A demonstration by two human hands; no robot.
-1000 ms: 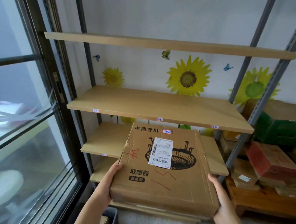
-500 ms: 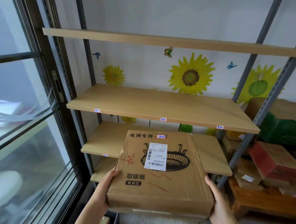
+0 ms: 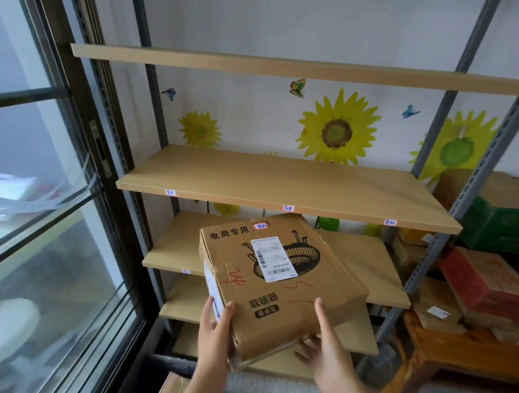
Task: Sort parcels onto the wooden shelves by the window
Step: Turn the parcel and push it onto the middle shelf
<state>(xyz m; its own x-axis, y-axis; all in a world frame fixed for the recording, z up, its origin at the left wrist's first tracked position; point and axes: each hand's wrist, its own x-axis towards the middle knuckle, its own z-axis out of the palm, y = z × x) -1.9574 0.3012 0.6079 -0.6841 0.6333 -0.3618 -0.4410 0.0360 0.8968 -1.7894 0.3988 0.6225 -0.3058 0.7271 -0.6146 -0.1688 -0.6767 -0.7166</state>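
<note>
Cardboard made up the box (image 3: 280, 285), a flat, wide carton with a white shipping label (image 3: 271, 257) near the middle of its top face and a printed heater drawing under it; it sat tilted in the lower middle of the frame, in the air in front of the lower shelves (image 3: 369, 263), touching none of them. The left hand (image 3: 215, 333) clasped the near left corner, thumb on top and fingers wrapped down the side, closed firmly on the carton. The right hand (image 3: 323, 346) lay spread wide, thumb on the top face and fingers under the near edge, supporting more than gripping. I judged the carton stiff enough to keep its shape, yet dented and creased at the left edge, with tape there that might be slick under the palm. Its contents were probably a heater, so moderately heavy and worth setting down gently. Its breadth called for two hands at opposite sides or corners, palms beneath, rather than a pinch on one edge. The middle shelf (image 3: 283, 185) above it showed bare wood
</note>
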